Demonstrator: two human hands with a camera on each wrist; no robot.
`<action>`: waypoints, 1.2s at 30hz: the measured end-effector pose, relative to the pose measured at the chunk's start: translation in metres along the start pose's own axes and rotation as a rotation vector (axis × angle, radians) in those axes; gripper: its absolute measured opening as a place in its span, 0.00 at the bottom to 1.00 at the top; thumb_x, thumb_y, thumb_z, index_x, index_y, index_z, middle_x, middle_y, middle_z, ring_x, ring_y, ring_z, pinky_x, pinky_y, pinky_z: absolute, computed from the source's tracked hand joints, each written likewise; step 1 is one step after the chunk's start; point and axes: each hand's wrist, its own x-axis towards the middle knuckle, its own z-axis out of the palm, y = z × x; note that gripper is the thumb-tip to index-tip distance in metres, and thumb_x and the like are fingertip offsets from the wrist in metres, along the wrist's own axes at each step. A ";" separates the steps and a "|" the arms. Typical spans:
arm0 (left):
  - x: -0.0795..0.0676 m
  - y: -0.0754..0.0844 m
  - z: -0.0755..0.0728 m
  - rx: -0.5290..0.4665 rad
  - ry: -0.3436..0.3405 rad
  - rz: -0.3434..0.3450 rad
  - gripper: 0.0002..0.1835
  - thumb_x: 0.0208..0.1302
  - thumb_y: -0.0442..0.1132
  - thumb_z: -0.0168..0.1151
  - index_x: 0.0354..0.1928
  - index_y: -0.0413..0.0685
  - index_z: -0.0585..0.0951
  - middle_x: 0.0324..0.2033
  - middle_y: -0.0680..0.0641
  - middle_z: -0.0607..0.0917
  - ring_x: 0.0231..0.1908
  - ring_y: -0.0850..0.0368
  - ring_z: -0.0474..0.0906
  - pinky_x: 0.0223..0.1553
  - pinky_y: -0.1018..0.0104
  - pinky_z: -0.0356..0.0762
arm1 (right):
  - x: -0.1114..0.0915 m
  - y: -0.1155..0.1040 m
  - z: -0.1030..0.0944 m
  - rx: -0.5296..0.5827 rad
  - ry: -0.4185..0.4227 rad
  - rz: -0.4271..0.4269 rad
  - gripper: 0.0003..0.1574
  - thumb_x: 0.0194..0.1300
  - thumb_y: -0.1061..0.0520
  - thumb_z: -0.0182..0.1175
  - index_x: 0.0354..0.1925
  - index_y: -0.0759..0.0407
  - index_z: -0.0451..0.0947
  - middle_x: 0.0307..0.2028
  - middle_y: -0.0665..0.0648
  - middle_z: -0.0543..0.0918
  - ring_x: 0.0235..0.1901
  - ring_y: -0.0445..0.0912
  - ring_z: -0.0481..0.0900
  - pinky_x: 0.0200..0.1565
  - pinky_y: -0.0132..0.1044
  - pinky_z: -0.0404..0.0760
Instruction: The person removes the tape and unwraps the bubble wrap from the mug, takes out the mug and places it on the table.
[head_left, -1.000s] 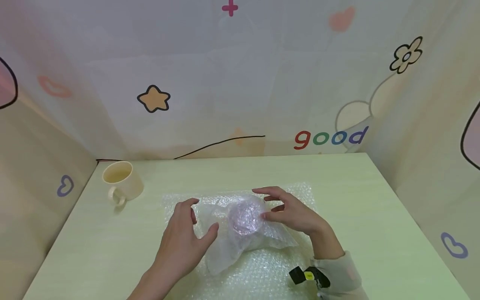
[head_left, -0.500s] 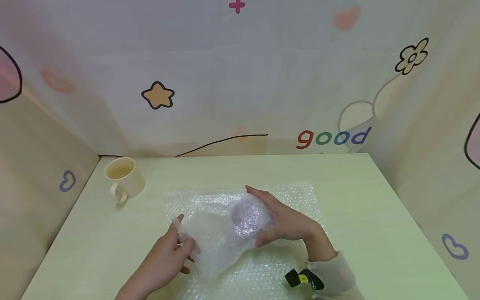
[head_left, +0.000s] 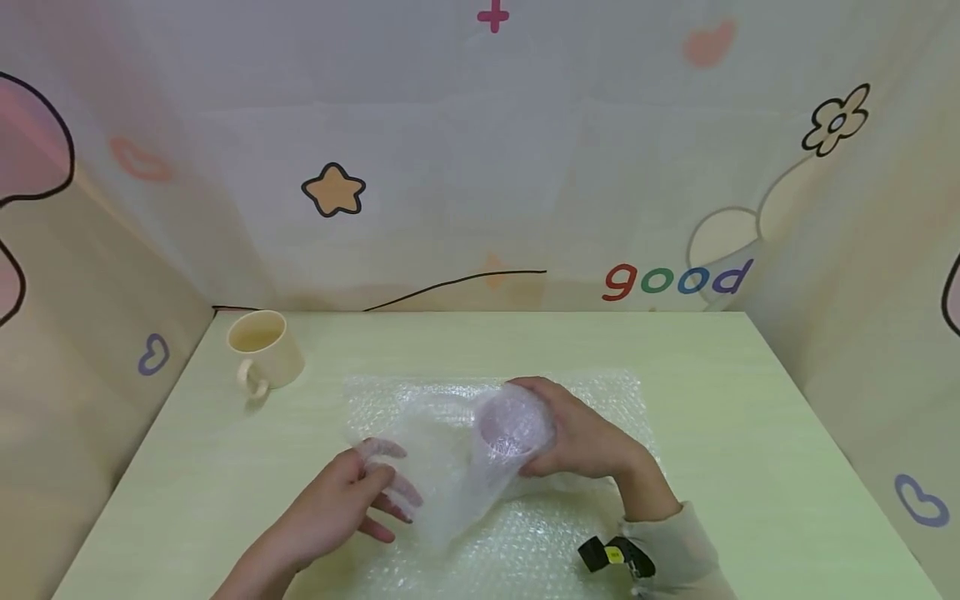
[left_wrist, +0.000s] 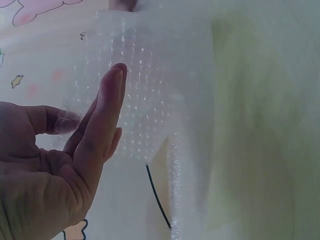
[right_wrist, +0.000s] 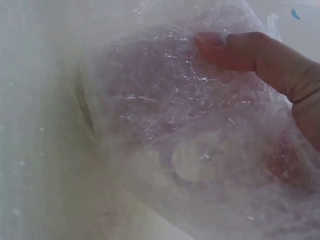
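Observation:
A pinkish mug lies on its side, wrapped in cloudy bubble wrap; a handle shape shows faintly through the layers in the right wrist view. My right hand grips this bundle from its right side, thumb at the near side and fingers over the far side. On the left, my left hand holds the loose end of the wrap, its thumb in front and several fingers seen through the film behind it. In the left wrist view, the clear sheet stands up beside the fingers.
A flat sheet of bubble wrap lies under the bundle on the pale green table. A cream mug stands at the back left. Printed curtains enclose the table's back and sides.
My left hand came down to the wrap's loose end and took hold of it, its fingers now further behind the film. My right hand closed round the wrapped mug, which has turned slightly.

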 end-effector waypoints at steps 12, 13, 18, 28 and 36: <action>0.008 0.014 -0.029 0.018 0.011 0.027 0.21 0.81 0.43 0.48 0.65 0.35 0.69 0.46 0.40 0.90 0.45 0.46 0.90 0.40 0.50 0.90 | -0.023 -0.034 -0.003 -0.015 0.197 0.143 0.64 0.42 0.54 0.84 0.73 0.41 0.63 0.67 0.54 0.72 0.59 0.58 0.77 0.54 0.52 0.84; 0.010 0.013 -0.033 0.020 0.018 0.025 0.21 0.81 0.43 0.48 0.65 0.35 0.70 0.46 0.40 0.90 0.45 0.46 0.89 0.41 0.50 0.90 | -0.025 -0.037 0.001 -0.012 0.222 0.161 0.63 0.43 0.54 0.84 0.73 0.42 0.63 0.67 0.54 0.72 0.59 0.57 0.77 0.55 0.52 0.84; 0.026 0.011 -0.045 0.043 0.058 0.016 0.19 0.81 0.45 0.49 0.61 0.35 0.71 0.46 0.41 0.90 0.44 0.47 0.88 0.41 0.50 0.90 | -0.033 -0.053 0.021 -0.061 0.365 0.275 0.63 0.41 0.51 0.84 0.73 0.46 0.65 0.66 0.53 0.74 0.61 0.55 0.76 0.59 0.54 0.81; 0.056 0.010 -0.054 0.128 0.111 0.020 0.17 0.81 0.44 0.51 0.53 0.35 0.74 0.43 0.41 0.89 0.40 0.50 0.86 0.39 0.54 0.90 | -0.043 -0.076 0.058 -0.254 0.546 0.496 0.64 0.39 0.40 0.85 0.72 0.45 0.67 0.58 0.51 0.80 0.56 0.51 0.77 0.53 0.54 0.80; 0.074 0.008 -0.057 0.173 0.136 0.005 0.16 0.81 0.44 0.52 0.49 0.34 0.75 0.42 0.41 0.88 0.38 0.50 0.83 0.38 0.57 0.90 | -0.045 -0.080 0.074 -0.369 0.587 0.523 0.66 0.37 0.34 0.84 0.72 0.46 0.67 0.53 0.52 0.81 0.51 0.50 0.77 0.50 0.51 0.79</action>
